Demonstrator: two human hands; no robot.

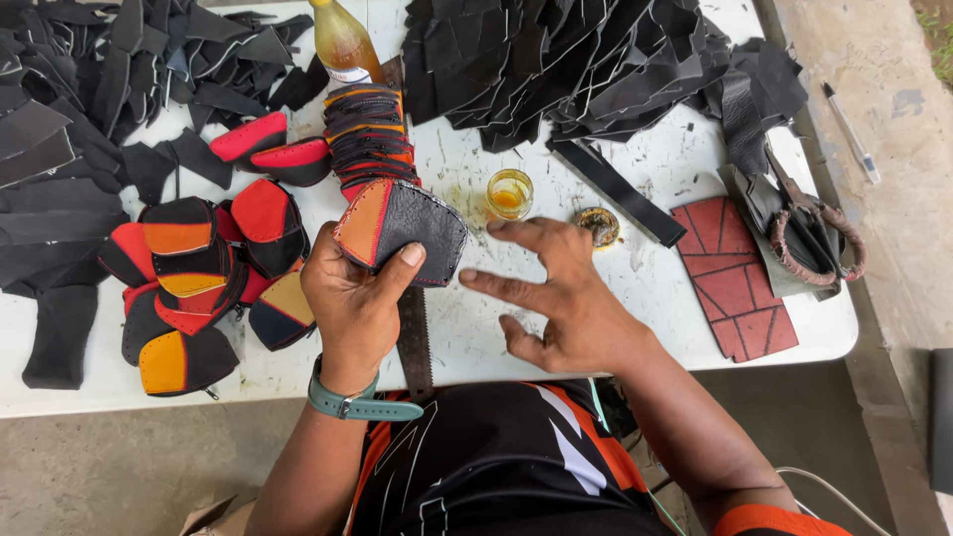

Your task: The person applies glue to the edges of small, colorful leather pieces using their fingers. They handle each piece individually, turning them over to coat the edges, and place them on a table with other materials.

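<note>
At the left, finished pouches [189, 288] in black, red and orange lay heaped on the white table [556, 337]. The left hand [355, 298] was closed around a black-and-orange leather piece [402, 228], held just above the table edge; a loose grip might have let it drop against the wet glue. The tall bottle [342, 42] held amber liquid and stood near the stacked pieces [367, 134], where a knock could have tipped it. The small glass cup [509, 193] held yellow glue. The right hand [556, 293] hovered open, empty, fingers spread near the cup, and could have upset it.
</note>
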